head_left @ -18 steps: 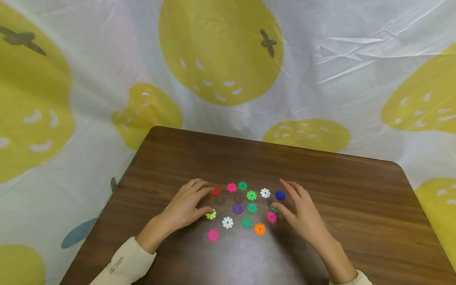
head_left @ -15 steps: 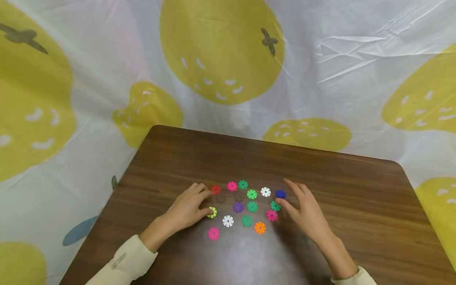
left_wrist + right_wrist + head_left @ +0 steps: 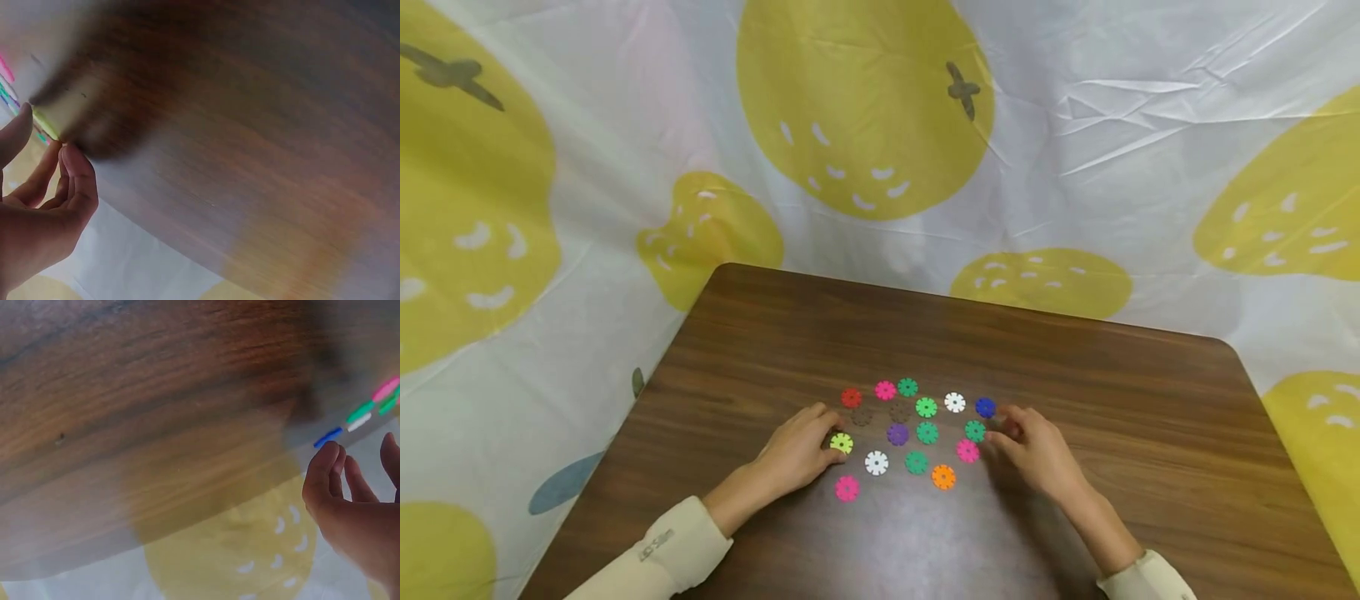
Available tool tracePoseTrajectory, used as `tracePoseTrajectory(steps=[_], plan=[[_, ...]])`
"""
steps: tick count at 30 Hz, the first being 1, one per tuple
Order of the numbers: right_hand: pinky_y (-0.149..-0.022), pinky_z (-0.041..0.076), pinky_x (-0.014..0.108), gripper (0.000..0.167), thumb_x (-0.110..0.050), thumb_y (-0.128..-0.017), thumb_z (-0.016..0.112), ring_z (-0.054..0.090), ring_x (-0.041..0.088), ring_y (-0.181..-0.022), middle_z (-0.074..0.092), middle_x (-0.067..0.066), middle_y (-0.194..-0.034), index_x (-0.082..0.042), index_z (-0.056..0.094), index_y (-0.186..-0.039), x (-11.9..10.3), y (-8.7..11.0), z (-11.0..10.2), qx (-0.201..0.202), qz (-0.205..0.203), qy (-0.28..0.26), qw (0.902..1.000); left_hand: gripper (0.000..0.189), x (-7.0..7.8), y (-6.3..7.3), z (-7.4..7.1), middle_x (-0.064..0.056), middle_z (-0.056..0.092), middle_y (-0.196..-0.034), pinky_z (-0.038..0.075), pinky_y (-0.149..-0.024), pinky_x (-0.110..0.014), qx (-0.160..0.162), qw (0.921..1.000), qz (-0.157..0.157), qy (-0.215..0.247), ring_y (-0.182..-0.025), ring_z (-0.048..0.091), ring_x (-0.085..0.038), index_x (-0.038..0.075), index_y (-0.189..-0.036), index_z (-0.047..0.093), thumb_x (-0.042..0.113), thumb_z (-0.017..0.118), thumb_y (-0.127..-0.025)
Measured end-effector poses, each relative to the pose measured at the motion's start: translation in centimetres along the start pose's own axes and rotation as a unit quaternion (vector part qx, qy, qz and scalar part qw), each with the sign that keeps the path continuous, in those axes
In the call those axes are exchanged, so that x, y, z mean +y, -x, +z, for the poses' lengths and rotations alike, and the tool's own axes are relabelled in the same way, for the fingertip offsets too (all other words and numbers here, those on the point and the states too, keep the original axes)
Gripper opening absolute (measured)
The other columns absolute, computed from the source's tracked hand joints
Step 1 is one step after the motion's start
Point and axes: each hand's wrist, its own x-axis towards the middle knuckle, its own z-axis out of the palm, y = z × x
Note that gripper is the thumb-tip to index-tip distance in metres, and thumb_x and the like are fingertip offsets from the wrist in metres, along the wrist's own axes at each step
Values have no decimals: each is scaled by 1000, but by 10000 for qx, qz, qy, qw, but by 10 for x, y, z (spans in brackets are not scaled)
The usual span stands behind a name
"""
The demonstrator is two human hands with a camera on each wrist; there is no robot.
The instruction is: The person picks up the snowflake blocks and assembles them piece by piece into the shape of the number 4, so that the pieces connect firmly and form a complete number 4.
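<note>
Several coloured notched plastic discs lie spread on the brown table. In the head view my left hand [image 3: 799, 447] is at the left of the group, its thumb and fingertips at opposite edges of a yellow-green disc [image 3: 841, 443]. The left wrist view shows this yellow-green disc [image 3: 45, 124] edge-on, pinched between thumb and fingertips. My right hand [image 3: 1037, 454] is at the right side, fingers bent and thumb apart from them, with nothing held. Nearest to it are a green disc [image 3: 974, 431], a pink disc [image 3: 967, 451] and a blue disc [image 3: 986, 407].
Between the hands lie a purple disc [image 3: 897, 434], an orange disc [image 3: 943, 477], a white disc [image 3: 876, 463] and others. A red disc [image 3: 851, 397] lies at the far left. Behind the wooden table [image 3: 1075, 367] hangs a white cloth [image 3: 865, 242] with yellow fruit prints.
The left fingers have drawn back from beside the red disc and closed in on the yellow-green one. My right fingers, stretched out before, have bent and moved nearer the table.
</note>
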Motion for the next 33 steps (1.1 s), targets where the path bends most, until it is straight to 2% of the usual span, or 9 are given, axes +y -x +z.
tracePoseTrajectory(steps=[3, 8, 12, 17, 20, 23, 27, 33], plan=[[-63, 41, 26, 32, -16, -91, 79, 49, 14, -74, 57, 3, -83, -3, 70, -119, 3, -4, 5, -65, -52, 47, 10000, 31, 1, -1, -1, -4, 63, -99, 54, -89, -46, 71, 9999, 57, -69, -99, 62, -25, 7, -107, 71, 18, 85, -82], [-66, 42, 28, 30, -15, -89, 80, 51, 16, -77, 60, 6, -87, -6, 73, -117, 4, -7, 11, -240, 32, 72, 9997, 28, 3, -3, 0, -3, 61, -94, 53, -84, -46, 87, 10000, 45, 13, -93, 60, -23, 8, -103, 70, 15, 84, -81], [-67, 44, 29, 33, -14, -88, 81, 53, 15, -78, 60, 8, -90, -7, 74, -119, 3, -8, 16, -294, 57, 67, 9995, 27, 1, -5, 2, -1, 59, -92, 51, -79, -40, -15, 9994, -201, 278, -87, 56, -17, 10, -101, 69, 14, 86, -79], [-68, 44, 29, 28, -11, -85, 83, 53, 15, -78, 59, 8, -90, -8, 75, -112, 1, -10, 18, -147, 27, -6, 9999, 29, -2, -12, 0, 1, 57, -93, 48, -77, -35, -210, 9967, -531, 573, -86, 54, -14, 13, -95, 65, 14, 88, -78], [-71, 46, 30, 24, -10, -84, 84, 56, 16, -81, 62, 8, -91, -7, 72, -104, -1, -11, 17, -128, 186, -110, 9997, 30, 0, -14, -3, 1, 55, -91, 46, -75, -34, -237, 9956, -631, 648, -84, 52, -14, 14, -89, 60, 13, 88, -78], [-71, 47, 32, 22, -8, -86, 81, 58, 18, -80, 65, 7, -88, -6, 65, -100, -2, -10, 15, -195, 534, -312, 9979, 28, -1, -12, -4, 1, 54, -84, 43, -69, -31, -178, 9951, -639, 734, -78, 50, -13, 13, -82, 59, 11, 87, -79], [-67, 45, 31, 19, -6, -92, 72, 56, 18, -76, 68, 7, -86, -3, 57, -104, -6, -7, 12, -287, 1011, -649, 9923, 23, -4, -11, -5, 3, 55, -74, 40, -62, -27, -91, 9930, -610, 1010, -69, 49, -12, 13, -78, 61, 10, 84, -81], [-64, 45, 26, 19, -6, -98, 65, 57, 14, -74, 72, 8, -87, -2, 53, -111, -19, -2, 0, -161, 1147, -1220, 9858, 13, -6, -9, -14, 2, 64, -68, 41, -58, -23, 196, 9820, -806, 1696, -62, 49, -8, 12, -78, 70, 12, 79, -88]])
